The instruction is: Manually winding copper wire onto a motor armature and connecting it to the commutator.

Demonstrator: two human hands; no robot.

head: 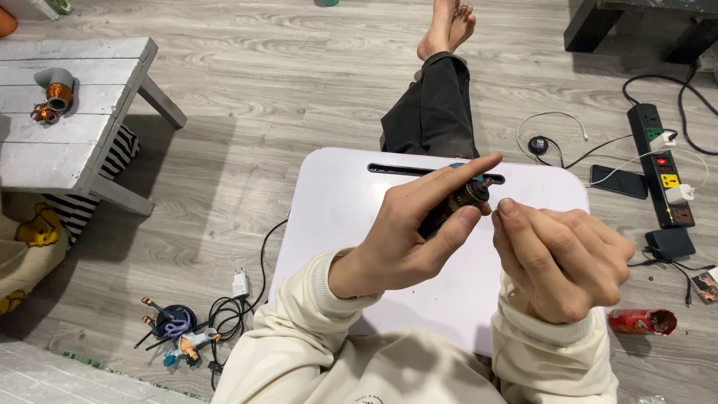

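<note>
The left hand holds a small dark cylinder wound with copper-coloured wire pinched between thumb and fingers, its index finger stretched out along the top, above the white lap surface. The right hand sits just beside the cylinder's far end, its thumb and fingertips pressed together in a fine pinch at that end; whatever it pinches, perhaps a thin strand of wire, is too small to make out. Judged from how the piece looks, part of the winding already lies on the cylinder, yet the pictures do not show whether the wire is going on or coming off, or how much is left. Most of the cylinder is covered by the left fingers, so its full length and lower end stay hidden. Beyond the hands, the person's dark-trousered leg stretches out over the grey wooden floor. To the right lie a black power strip with plugs and cables, a dark phone and a red can on its side. To the left stands a low grey table carrying a similar copper-wound piece, with a tangle of black cable and a small figurine on the floor near it.
</note>
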